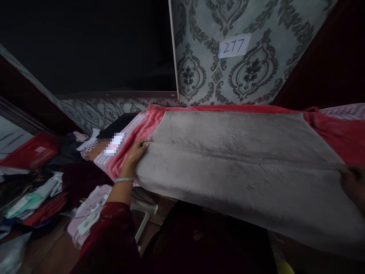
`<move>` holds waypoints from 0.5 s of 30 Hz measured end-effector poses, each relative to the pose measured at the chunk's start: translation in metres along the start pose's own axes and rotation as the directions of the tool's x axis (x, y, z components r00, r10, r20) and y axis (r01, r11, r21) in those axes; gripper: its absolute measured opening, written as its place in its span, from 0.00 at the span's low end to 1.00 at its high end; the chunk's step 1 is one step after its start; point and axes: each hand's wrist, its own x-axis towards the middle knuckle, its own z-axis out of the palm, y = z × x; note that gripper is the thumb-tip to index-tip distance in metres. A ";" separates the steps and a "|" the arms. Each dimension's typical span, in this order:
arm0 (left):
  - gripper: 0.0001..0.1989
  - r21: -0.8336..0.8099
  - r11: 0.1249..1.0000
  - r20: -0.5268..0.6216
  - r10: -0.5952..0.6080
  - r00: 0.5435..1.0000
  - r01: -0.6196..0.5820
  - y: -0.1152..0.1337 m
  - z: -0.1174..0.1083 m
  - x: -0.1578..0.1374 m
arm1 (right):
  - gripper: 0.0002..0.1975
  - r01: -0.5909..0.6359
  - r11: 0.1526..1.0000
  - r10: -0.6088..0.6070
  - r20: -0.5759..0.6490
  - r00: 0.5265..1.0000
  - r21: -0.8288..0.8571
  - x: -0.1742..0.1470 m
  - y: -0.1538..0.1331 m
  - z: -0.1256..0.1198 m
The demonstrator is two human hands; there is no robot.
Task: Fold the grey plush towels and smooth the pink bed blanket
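Observation:
A long grey plush cloth (242,133) lies stretched across my front, with a crease running along its length. Its near part hangs over the front edge of the surface. My left hand (138,150) pinches the cloth at the left end of this crease. At the right edge of the view, my right hand (353,182) grips the cloth's right end near the same crease; it is in shadow and partly cut off. Beneath the grey cloth spreads a red plush blanket (151,123) with striped borders, showing at the left, back and right.
Behind stand a large dark screen (91,49) and a patterned wall with a paper label (234,45) reading 277. On the left floor are a red basket (34,150), heaped clothes (42,201) and a pink garment (88,213). A white metal leg (144,224) shows below.

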 end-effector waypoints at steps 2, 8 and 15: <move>0.17 0.135 0.985 0.021 0.106 0.994 -0.108 -0.001 -0.001 0.002 | 0.10 0.005 0.998 -0.001 0.074 0.997 -0.059 -0.003 -0.007 -0.005; 0.18 0.620 0.667 0.161 0.408 0.899 -0.414 0.000 0.005 0.004 | 0.15 0.032 0.970 0.007 0.161 0.987 -0.239 -0.011 -0.032 -0.021; 0.13 0.730 0.441 0.269 0.516 0.813 -0.522 0.008 0.025 0.000 | 0.24 0.084 0.939 -0.018 0.197 0.980 -0.334 -0.015 -0.044 -0.026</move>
